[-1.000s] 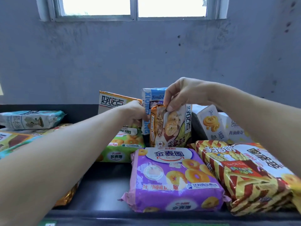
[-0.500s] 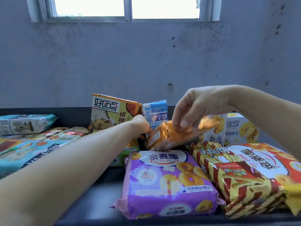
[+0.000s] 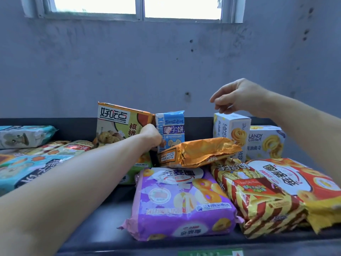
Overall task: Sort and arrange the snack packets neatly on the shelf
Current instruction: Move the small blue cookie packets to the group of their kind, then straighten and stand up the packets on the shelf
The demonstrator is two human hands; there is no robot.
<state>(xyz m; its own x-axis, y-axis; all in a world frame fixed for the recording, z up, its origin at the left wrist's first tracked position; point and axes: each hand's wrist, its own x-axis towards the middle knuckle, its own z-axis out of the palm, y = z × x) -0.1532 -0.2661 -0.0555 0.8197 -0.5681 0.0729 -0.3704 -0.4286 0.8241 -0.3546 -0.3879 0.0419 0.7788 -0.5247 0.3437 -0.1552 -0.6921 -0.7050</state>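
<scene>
Fingers of the left hand [image 3: 152,134] are pinching the blue packet [image 3: 172,129]; the right hand [image 3: 238,97] is hovering loosely open, holding nothing, above the orange packet [image 3: 200,152].

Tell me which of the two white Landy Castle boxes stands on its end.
The left white box, directly below the right hand, stands tall on end with its print turned sideways. The right white box sits lower, print upright.

Both forearms are seen bare, the left hand [image 3: 152,134] and right hand [image 3: 238,97] likewise ungloved (no sleeves reach the frame).
</scene>
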